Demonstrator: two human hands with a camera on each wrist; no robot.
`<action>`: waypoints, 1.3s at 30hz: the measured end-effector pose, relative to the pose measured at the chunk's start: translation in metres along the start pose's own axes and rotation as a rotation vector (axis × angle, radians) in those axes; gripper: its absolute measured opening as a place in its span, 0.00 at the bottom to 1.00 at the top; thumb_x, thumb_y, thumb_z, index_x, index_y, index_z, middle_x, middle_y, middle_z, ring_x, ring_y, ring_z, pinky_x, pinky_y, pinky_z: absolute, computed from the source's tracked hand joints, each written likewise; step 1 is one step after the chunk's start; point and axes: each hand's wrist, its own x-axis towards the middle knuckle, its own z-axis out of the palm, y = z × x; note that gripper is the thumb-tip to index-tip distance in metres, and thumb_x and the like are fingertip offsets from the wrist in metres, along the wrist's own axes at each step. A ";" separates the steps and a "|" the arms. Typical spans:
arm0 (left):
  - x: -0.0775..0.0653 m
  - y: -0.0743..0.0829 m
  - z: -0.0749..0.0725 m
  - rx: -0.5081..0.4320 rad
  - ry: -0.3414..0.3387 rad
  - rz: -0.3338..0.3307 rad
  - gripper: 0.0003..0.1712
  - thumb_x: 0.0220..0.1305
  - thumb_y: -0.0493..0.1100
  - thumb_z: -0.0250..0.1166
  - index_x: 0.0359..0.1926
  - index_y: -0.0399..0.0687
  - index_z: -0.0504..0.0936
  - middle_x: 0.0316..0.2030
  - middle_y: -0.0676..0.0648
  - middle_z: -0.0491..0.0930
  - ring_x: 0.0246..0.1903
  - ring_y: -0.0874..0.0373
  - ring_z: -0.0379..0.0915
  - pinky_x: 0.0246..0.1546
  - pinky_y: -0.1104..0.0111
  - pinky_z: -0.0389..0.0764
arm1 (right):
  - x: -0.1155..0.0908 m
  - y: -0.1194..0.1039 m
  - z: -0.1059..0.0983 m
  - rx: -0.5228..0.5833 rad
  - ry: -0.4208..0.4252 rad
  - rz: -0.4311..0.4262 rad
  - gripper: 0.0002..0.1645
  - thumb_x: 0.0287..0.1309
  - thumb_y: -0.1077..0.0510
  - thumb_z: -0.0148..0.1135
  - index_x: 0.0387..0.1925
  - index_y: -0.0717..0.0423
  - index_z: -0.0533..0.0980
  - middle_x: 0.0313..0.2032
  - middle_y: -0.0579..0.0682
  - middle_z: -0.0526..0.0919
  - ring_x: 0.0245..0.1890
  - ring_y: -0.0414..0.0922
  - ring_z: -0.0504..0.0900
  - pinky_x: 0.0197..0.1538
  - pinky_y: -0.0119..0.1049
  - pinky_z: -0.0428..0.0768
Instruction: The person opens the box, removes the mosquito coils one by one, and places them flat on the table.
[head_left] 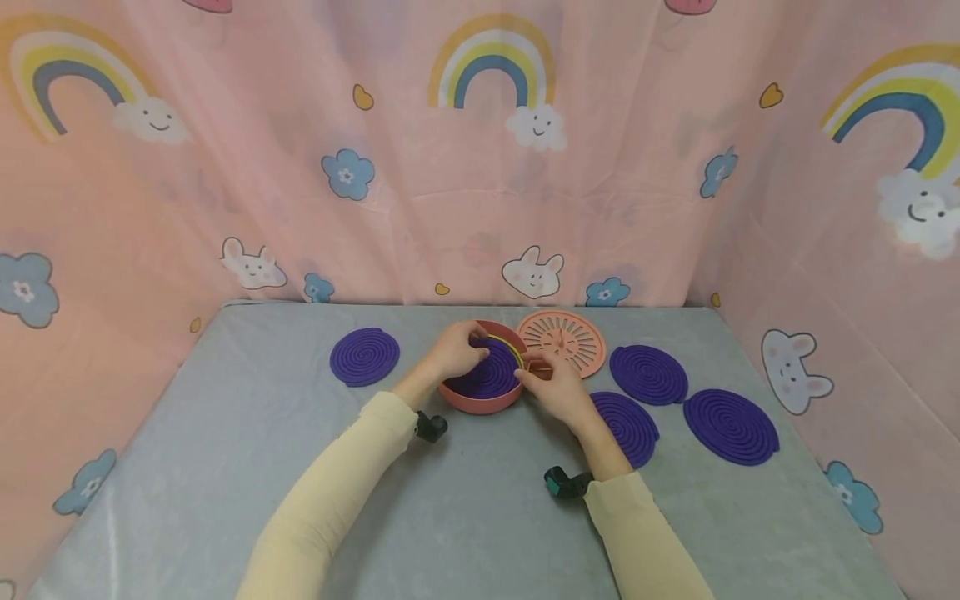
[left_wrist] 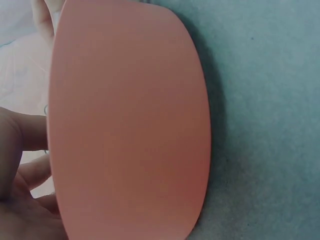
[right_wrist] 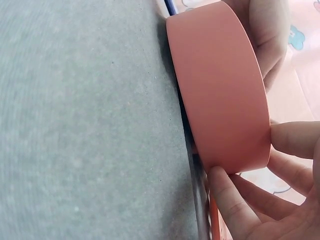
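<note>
A round coral mosquito-coil box (head_left: 482, 406) stands on the table, with a purple mosquito coil (head_left: 491, 375) inside it. Part of a yellow rim (head_left: 512, 343) shows along the coil's far edge. Reaching over the box's left side, my left hand (head_left: 454, 348) pinches the coil's edge with bent thumb and fingers; in the left wrist view the box wall (left_wrist: 130, 120) hides their tips. My right hand (head_left: 557, 388) grips the box's right side, its thumb at the rim and a fingertip against the outer wall (right_wrist: 220, 90).
A slotted coral lid (head_left: 585, 354) lies right behind the box. One loose purple coil (head_left: 364, 357) is at the left. Several more, including a back one (head_left: 648, 374), a front one (head_left: 626, 427) and an outer one (head_left: 731, 427), lie at the right. A patterned curtain (head_left: 450, 225) rises behind the table.
</note>
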 end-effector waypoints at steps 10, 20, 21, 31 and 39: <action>0.000 -0.002 -0.003 -0.041 0.043 0.032 0.19 0.66 0.32 0.66 0.57 0.38 0.81 0.55 0.37 0.80 0.58 0.43 0.75 0.60 0.51 0.75 | 0.001 0.000 0.001 0.002 -0.005 -0.004 0.23 0.68 0.54 0.66 0.61 0.57 0.76 0.59 0.62 0.78 0.59 0.59 0.78 0.61 0.55 0.76; -0.001 -0.003 -0.009 -0.029 0.009 0.031 0.19 0.66 0.32 0.66 0.57 0.42 0.82 0.58 0.38 0.80 0.61 0.43 0.74 0.62 0.50 0.74 | 0.001 0.001 0.001 -0.008 -0.007 0.007 0.23 0.68 0.54 0.65 0.61 0.57 0.76 0.59 0.61 0.78 0.59 0.59 0.78 0.62 0.55 0.76; -0.002 -0.003 -0.010 -0.030 -0.005 0.027 0.19 0.66 0.33 0.66 0.58 0.43 0.82 0.59 0.38 0.79 0.62 0.43 0.74 0.62 0.51 0.74 | 0.001 0.001 0.001 -0.009 -0.008 0.006 0.23 0.69 0.54 0.65 0.62 0.57 0.76 0.59 0.61 0.78 0.59 0.59 0.78 0.62 0.55 0.76; -0.003 -0.005 -0.013 -0.070 -0.066 0.031 0.24 0.63 0.30 0.65 0.60 0.49 0.82 0.64 0.40 0.76 0.67 0.42 0.68 0.66 0.48 0.69 | 0.001 0.001 0.000 -0.007 -0.011 0.020 0.24 0.69 0.53 0.65 0.62 0.56 0.76 0.60 0.61 0.78 0.60 0.59 0.77 0.62 0.55 0.75; -0.006 -0.004 -0.018 -0.087 -0.012 0.071 0.25 0.64 0.27 0.63 0.61 0.46 0.81 0.64 0.42 0.77 0.67 0.45 0.68 0.68 0.49 0.67 | 0.002 0.003 0.001 -0.008 -0.012 0.017 0.24 0.68 0.52 0.66 0.62 0.56 0.76 0.60 0.60 0.79 0.60 0.59 0.78 0.62 0.55 0.76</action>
